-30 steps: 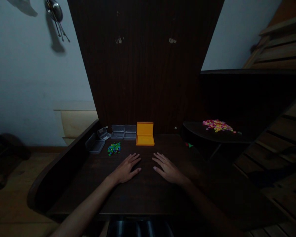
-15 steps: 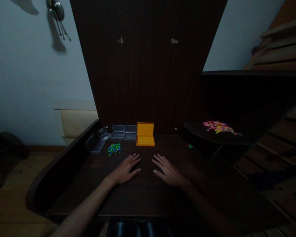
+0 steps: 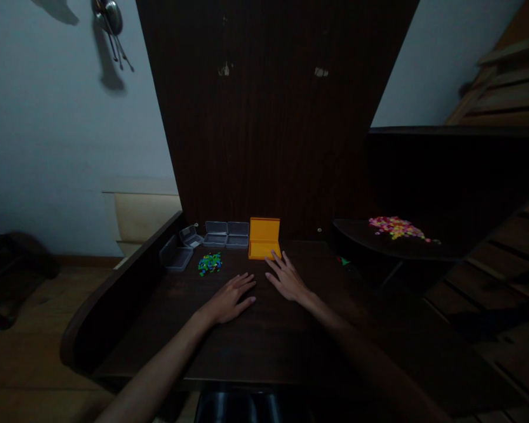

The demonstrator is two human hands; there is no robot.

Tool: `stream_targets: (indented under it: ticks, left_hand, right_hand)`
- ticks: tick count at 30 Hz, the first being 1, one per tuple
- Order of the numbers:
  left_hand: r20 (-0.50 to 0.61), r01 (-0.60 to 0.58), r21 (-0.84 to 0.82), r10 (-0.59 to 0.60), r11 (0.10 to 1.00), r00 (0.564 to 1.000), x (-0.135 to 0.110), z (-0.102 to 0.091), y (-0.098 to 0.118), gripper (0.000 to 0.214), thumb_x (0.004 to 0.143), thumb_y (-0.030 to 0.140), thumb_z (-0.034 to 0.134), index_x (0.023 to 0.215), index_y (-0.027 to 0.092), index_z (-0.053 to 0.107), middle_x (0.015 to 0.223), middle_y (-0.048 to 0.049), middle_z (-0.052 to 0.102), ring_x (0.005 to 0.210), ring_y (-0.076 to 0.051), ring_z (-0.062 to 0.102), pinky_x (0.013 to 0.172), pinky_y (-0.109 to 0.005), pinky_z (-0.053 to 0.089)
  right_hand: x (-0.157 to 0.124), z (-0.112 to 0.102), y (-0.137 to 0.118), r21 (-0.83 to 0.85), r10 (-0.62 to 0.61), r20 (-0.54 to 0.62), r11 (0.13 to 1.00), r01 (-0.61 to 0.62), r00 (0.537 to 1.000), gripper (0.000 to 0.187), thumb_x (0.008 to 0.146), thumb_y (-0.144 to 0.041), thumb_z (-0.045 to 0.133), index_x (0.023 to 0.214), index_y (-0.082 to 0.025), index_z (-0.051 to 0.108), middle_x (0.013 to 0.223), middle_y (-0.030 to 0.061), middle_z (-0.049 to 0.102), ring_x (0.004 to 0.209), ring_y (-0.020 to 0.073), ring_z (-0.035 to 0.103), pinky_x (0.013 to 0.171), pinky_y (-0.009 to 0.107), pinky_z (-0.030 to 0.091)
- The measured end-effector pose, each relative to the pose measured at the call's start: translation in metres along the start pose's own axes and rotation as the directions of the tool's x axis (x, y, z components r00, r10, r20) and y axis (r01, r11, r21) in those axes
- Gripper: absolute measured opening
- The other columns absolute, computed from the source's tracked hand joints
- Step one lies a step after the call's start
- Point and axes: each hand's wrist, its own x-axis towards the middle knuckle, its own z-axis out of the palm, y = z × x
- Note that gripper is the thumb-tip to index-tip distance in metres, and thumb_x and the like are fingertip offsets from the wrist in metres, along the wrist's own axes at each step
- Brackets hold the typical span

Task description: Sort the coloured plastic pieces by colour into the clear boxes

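Note:
My left hand (image 3: 230, 298) lies flat on the dark desk (image 3: 247, 352), fingers spread and holding nothing. My right hand (image 3: 288, 281) is stretched toward an open yellow box (image 3: 264, 228), its fingertips over the box's front right edge; whether they touch it I cannot tell. The box stands with its lid raised against the back panel. Left of it are two open clear plastic boxes (image 3: 226, 235) side by side. A small pile of green and blue pieces (image 3: 210, 264) lies beyond my left hand.
Two more open clear boxes, one larger (image 3: 176, 258) and one smaller (image 3: 191, 236), stand near the desk's raised left side. On the right, a corner shelf (image 3: 357, 235) holds a heap of pink and yellow pieces (image 3: 397, 227). Below its edge lie red and green bits (image 3: 343, 261).
My right hand has moved forward from the desk to the yellow box. The left hand stays on the desk. The whole view has shifted slightly.

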Motion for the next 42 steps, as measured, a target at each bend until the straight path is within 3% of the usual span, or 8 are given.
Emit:
stream_targets:
  ticks: [10, 16, 21, 30, 42]
  left_hand:
    - [0.049, -0.001, 0.039, -0.001, 0.999, 0.999, 0.001, 0.001, -0.002, 0.056, 0.095, 0.052, 0.036, 0.14, 0.019, 0.045, 0.151, -0.0106, 0.038, 0.144, -0.024, 0.028, 0.118, -0.045, 0.024]
    - [0.039, -0.011, 0.046, 0.01, 0.999, 0.999, 0.001, 0.0, -0.002, 0.056, 0.096, 0.052, 0.034, 0.14, 0.02, 0.045, 0.15, -0.01, 0.039, 0.143, -0.024, 0.03, 0.118, -0.045, 0.025]
    - [0.011, -0.024, 0.039, 0.023, 0.999, 1.0, -0.002, 0.001, -0.003, 0.055, 0.095, 0.051, 0.038, 0.141, 0.021, 0.044, 0.151, -0.0102, 0.038, 0.143, -0.024, 0.029, 0.117, -0.046, 0.026]
    - [0.073, -0.036, 0.072, 0.031, 0.997, 0.997, -0.003, -0.004, 0.0, 0.06, 0.093, 0.054, 0.041, 0.141, 0.019, 0.043, 0.153, -0.0118, 0.034, 0.144, -0.027, 0.026, 0.117, -0.05, 0.025]
    - [0.068, -0.044, 0.077, 0.039, 0.996, 0.997, -0.022, -0.001, 0.003, 0.059, 0.093, 0.053, 0.041, 0.142, 0.021, 0.041, 0.153, -0.0099, 0.034, 0.145, -0.026, 0.025, 0.118, -0.051, 0.024]
  right_hand:
    - [0.018, 0.006, 0.0, -0.174, 0.027, 0.064, 0.985, -0.015, 0.998, 0.058, 0.096, -0.049, 0.035, 0.145, -0.02, 0.04, 0.157, 0.0045, 0.025, 0.147, 0.0306, 0.006, 0.119, 0.051, 0.017]
    - [0.017, 0.003, -0.001, -0.188, 0.012, 0.046, 0.982, -0.004, 0.999, 0.058, 0.096, -0.048, 0.036, 0.147, -0.019, 0.038, 0.158, 0.0068, 0.021, 0.147, 0.0321, 0.003, 0.118, 0.053, 0.017]
    - [-0.004, -0.003, -0.001, -0.15, -0.065, 0.002, 0.987, 0.065, 0.998, 0.057, 0.097, -0.047, 0.037, 0.147, -0.021, 0.037, 0.159, 0.0069, 0.017, 0.147, 0.0305, 0.001, 0.118, 0.053, 0.015]
    - [-0.074, -0.029, -0.009, -0.057, -0.115, 0.237, 0.99, 0.132, 0.965, 0.055, 0.096, -0.048, 0.041, 0.143, -0.021, 0.043, 0.155, 0.0081, 0.029, 0.145, 0.0272, 0.019, 0.118, 0.051, 0.02]
    - [-0.078, -0.029, -0.011, -0.024, -0.139, 0.24, 0.988, 0.15, 0.961, 0.057, 0.095, -0.051, 0.041, 0.145, -0.022, 0.041, 0.155, 0.0071, 0.028, 0.146, 0.0261, 0.019, 0.119, 0.051, 0.016]
